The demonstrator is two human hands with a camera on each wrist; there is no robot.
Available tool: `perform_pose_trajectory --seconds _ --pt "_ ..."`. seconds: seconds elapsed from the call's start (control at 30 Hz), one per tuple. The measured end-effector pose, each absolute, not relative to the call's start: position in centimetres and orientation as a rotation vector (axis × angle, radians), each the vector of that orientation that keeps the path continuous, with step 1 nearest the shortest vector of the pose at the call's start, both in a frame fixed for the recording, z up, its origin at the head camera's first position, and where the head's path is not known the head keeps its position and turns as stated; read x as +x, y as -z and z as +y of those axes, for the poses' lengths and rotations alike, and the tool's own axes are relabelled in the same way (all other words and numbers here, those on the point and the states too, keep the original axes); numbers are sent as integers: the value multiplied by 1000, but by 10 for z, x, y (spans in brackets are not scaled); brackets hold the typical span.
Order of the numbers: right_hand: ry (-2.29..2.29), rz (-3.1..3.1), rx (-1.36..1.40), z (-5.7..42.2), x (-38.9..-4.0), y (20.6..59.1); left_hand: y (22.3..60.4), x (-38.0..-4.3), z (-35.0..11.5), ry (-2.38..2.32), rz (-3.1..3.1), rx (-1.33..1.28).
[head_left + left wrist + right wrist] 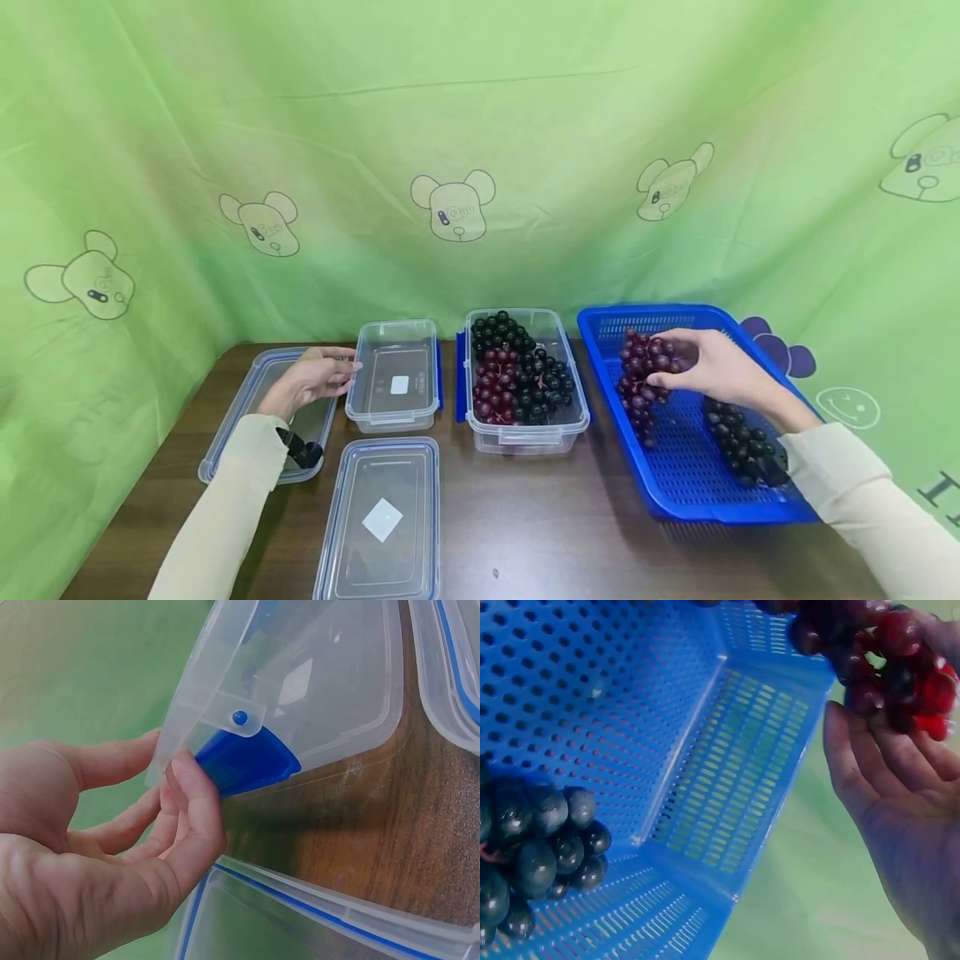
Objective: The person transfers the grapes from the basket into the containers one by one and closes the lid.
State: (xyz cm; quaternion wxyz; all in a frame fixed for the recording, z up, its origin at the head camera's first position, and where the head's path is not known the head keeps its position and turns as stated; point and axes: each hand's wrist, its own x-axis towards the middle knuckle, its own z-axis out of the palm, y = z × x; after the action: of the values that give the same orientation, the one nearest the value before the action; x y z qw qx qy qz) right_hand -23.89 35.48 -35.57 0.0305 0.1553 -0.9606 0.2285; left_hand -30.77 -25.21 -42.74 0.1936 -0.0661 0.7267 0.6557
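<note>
My right hand [712,365] holds a bunch of dark red grapes [643,375] by its upper part, above the left side of a blue plastic basket [667,492]. In the right wrist view the fingers [900,761] curl against the red grapes [870,652]. A bunch of black grapes [742,442] lies in the basket, partly behind the right wrist. With thumb and fingers my left hand [318,377] pinches the left rim of a transparent plastic container [393,367]. The left wrist view shows that container's blue latch [247,761] beside the fingertips.
Right of that container stands a second one [528,437] with black grapes [543,387] and red grapes [495,385] inside. One blue-edged lid [378,475] lies in front; another lid [255,383] lies under the left forearm. A green curtain [480,125] hangs behind the brown table [525,525].
</note>
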Motion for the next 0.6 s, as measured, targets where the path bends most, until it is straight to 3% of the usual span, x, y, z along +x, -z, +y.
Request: perform_pose_trajectory --seconds 0.6 --pt "-1249 -2682 224 355 -254 357 432 -311 -254 -1850 2027 -190"
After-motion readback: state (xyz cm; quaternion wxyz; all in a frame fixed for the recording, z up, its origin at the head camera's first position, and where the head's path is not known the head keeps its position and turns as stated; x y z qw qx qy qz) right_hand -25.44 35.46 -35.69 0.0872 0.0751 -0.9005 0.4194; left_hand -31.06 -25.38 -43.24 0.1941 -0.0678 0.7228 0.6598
